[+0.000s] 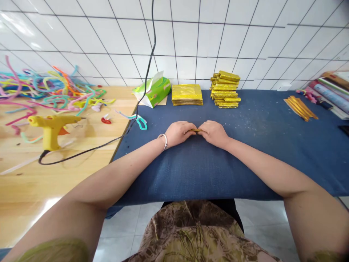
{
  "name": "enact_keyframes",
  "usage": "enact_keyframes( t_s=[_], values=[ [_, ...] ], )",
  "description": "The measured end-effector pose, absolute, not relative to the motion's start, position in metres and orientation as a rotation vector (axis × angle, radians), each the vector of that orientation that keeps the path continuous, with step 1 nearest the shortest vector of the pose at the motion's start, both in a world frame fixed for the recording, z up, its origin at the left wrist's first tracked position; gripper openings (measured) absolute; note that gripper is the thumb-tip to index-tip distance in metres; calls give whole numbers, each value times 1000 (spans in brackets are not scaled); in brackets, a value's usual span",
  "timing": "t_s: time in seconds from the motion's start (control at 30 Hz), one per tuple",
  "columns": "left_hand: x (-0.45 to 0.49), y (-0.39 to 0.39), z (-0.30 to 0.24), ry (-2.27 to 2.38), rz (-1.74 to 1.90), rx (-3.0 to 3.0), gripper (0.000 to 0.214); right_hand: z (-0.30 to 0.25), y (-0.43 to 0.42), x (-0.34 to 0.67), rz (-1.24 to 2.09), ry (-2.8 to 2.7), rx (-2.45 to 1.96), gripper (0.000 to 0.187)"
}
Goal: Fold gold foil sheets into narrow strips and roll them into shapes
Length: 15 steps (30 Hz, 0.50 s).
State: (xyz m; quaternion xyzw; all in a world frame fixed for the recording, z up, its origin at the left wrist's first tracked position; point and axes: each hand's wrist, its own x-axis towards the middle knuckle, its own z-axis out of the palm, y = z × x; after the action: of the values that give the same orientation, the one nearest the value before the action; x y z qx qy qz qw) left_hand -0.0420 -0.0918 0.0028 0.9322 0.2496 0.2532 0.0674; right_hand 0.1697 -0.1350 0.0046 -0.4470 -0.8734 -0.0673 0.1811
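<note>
My left hand (178, 133), with a silver bracelet at the wrist, and my right hand (214, 134) meet over the blue cloth. Between them they pinch a thin gold paper roll (195, 130), one hand at each end; only its short middle shows, the rest being covered by my fingers. Behind my hands lies a flat stack of gold paper sheets (187, 95). To the right of that stack, a pile of rolled gold paper (225, 90) rises against the tiled wall.
A green tissue pack (156, 90) stands left of the sheets. On the wooden table (89, 189) are a yellow glue gun (53, 131), its black cord crossing to the cloth, and tangled pipe cleaners (49, 89). Several gold strips (300, 108) and stacked books (334, 92) lie far right.
</note>
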Motion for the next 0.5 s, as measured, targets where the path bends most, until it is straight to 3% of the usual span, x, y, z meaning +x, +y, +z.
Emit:
enact_keyframes(
  t_s=[0.5],
  values=[
    [-46, -83, 2, 810, 864, 2685, 13, 2, -128, 176, 110, -2332, -1271, 21]
  ],
)
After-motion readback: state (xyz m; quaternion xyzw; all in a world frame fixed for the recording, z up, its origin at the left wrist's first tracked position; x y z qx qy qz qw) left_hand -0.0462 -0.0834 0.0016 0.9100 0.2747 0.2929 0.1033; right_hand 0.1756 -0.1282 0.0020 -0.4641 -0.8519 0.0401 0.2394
